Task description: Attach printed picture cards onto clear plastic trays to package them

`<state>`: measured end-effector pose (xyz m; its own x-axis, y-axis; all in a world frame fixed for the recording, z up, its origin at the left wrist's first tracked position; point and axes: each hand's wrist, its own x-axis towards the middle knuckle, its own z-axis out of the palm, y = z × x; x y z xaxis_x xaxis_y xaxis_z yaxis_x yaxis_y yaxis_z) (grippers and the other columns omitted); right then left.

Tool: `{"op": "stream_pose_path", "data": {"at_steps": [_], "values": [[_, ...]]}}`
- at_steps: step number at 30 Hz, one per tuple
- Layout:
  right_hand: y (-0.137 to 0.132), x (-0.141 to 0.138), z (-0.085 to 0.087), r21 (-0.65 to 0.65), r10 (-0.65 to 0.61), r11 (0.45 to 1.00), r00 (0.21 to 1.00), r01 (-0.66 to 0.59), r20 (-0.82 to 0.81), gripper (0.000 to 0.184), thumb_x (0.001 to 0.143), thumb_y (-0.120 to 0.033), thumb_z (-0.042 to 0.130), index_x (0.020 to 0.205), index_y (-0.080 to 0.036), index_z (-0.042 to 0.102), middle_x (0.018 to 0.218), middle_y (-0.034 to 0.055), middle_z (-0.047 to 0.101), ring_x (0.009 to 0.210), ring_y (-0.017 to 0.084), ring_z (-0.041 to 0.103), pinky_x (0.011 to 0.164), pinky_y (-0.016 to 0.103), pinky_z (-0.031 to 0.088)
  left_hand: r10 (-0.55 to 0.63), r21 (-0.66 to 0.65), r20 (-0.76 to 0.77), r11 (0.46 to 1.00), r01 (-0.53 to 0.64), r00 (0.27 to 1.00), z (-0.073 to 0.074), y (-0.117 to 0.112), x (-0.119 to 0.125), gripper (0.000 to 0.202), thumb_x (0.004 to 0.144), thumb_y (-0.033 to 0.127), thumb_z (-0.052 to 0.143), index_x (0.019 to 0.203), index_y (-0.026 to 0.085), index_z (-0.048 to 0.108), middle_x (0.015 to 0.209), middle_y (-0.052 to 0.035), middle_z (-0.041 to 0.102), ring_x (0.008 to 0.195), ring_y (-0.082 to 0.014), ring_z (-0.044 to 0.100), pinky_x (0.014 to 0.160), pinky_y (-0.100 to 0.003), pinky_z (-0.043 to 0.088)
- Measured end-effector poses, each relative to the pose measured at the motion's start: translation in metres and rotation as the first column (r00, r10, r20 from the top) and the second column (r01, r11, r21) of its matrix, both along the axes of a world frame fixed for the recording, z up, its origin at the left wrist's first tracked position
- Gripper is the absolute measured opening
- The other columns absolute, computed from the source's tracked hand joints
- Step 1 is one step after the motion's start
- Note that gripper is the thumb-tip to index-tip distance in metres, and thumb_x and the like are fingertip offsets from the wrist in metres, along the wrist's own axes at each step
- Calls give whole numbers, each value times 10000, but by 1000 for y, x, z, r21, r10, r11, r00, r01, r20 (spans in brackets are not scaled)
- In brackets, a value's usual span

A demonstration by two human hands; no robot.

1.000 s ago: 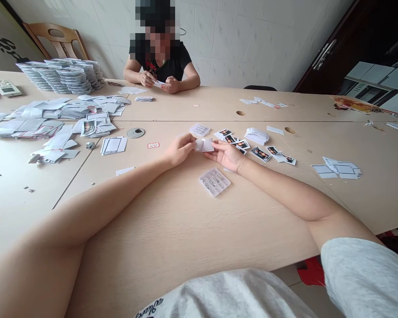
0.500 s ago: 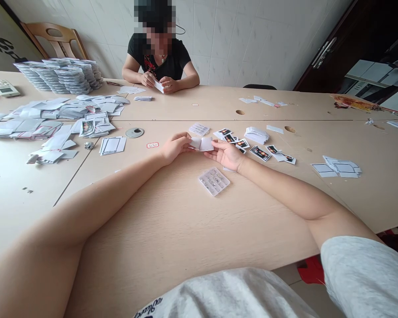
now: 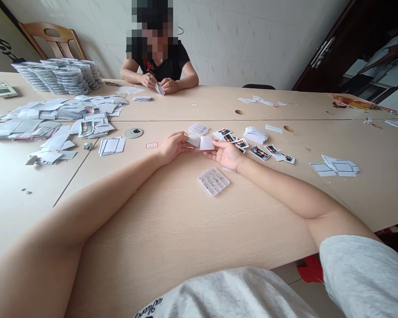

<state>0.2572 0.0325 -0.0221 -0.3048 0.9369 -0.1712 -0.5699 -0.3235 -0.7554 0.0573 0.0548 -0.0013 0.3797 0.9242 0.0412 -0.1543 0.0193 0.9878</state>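
Note:
Above the middle of the table, my left hand pinches the left part of a small white card between thumb and fingers. My right hand grips its right edge, the thumb on top and the fingers below. A crease or join runs down the card's middle; I cannot tell whether it is one folded piece or two. Just nearer to me lies a clear compartment box with small items inside, and a similar box rests behind the card. Dark printed picture cards are scattered beside my right hand.
A stack of white slips and bordered cards lie to the right. Heaps of white packets and tall stacks fill the left. Across the table, a co-worker handles a paper. Another person is at the doorway.
The white card in my hands has opened out slightly, its right part facing me more squarely. Across the table, the co-worker's paper has tilted. A person has appeared at the right doorway.

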Motion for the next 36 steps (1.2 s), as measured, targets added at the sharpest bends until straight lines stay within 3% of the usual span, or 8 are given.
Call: {"op": "stream_pose_path", "data": {"at_steps": [11,23,29,36], "values": [[-1,-1,2,-20,-7,1000,1000,7,-15,114,887,-103,448,941,-142,541,927,69,666,886,177,656,789,320,570,-4,-47,35,999,5,999,1,1,-1,129,712,252,539,756,132,555,786,-59,672,769,-191,659,871,-399,488],[-1,-1,2,-29,-13,1000,1000,12,-13,142,896,-120,431,987,-136,539,940,80,666,851,178,657,832,368,562,-13,-63,34,998,15,999,0,4,-1,162,738,277,521,776,129,576,857,-96,706,792,-217,673,906,-433,480],[0,0,1,-42,-20,999,999,19,-27,101,889,-126,448,938,-138,536,957,85,667,870,186,663,800,331,569,-23,-70,38,997,25,999,-1,5,-1,195,752,285,501,768,119,602,839,-106,710,797,-226,674,907,-429,478],[1,0,0,-36,-14,999,999,13,-34,154,904,-144,427,1002,-120,545,982,95,671,882,193,665,786,323,573,-17,-87,46,996,21,999,-1,6,-1,207,753,284,490,775,117,611,827,-111,709,807,-232,672,912,-432,475]]}}
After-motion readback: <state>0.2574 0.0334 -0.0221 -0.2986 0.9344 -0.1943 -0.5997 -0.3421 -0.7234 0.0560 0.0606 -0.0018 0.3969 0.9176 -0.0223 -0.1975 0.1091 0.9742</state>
